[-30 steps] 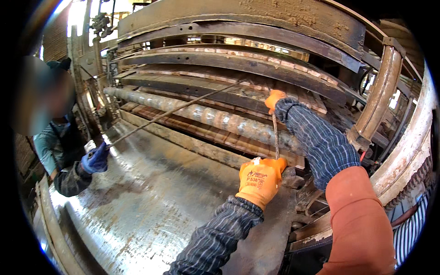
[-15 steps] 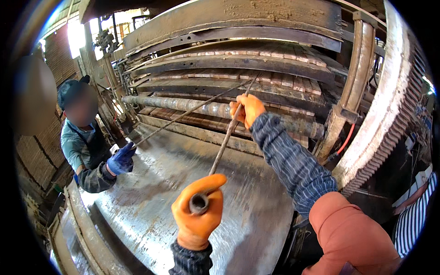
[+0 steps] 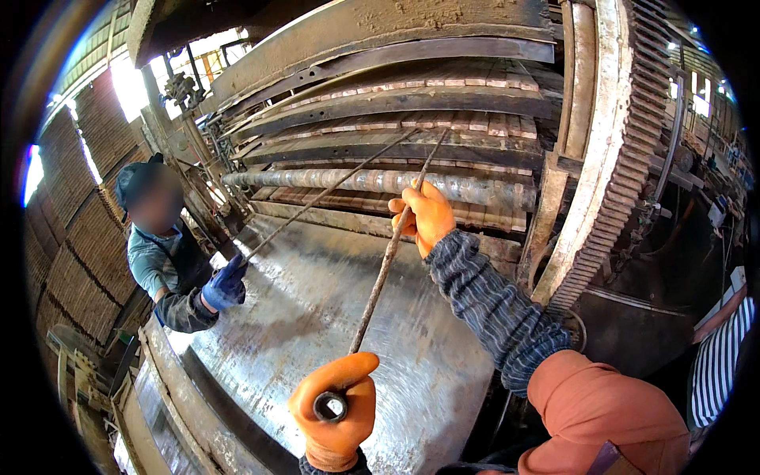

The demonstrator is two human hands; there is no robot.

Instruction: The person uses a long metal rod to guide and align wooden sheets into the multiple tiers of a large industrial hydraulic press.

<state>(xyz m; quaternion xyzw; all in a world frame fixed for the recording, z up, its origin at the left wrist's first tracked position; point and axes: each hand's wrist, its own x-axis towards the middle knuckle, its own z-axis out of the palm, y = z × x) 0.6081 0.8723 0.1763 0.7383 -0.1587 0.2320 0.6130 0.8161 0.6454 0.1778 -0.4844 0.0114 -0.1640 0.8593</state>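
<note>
A long, rusty rod (image 3: 382,273) with a hollow round end runs away from me over a metal sheet. My left hand (image 3: 331,419), in an orange glove, is wrapped around its near end, leaving the round opening facing me. Farther along, my right hand (image 3: 427,215), also orange-gloved, grips the same rod. The rod's far tip meets the layered rack (image 3: 332,149) around a row of reddish-brown slats; whether it touches them I cannot tell.
The shiny metal sheet (image 3: 317,301) lies below my hands. At left, a co-worker's blue-gloved hand (image 3: 226,283) holds a second rod (image 3: 317,198) toward the rack. A roller (image 3: 348,182) crosses the rack's front. A toothed upright (image 3: 606,190) stands at right, beyond it a striped sleeve (image 3: 722,360).
The view has swung to the right. My left hand, with the rod's near end, sits lower and closer to me; my right hand is slightly lower. Both grips are kept.
</note>
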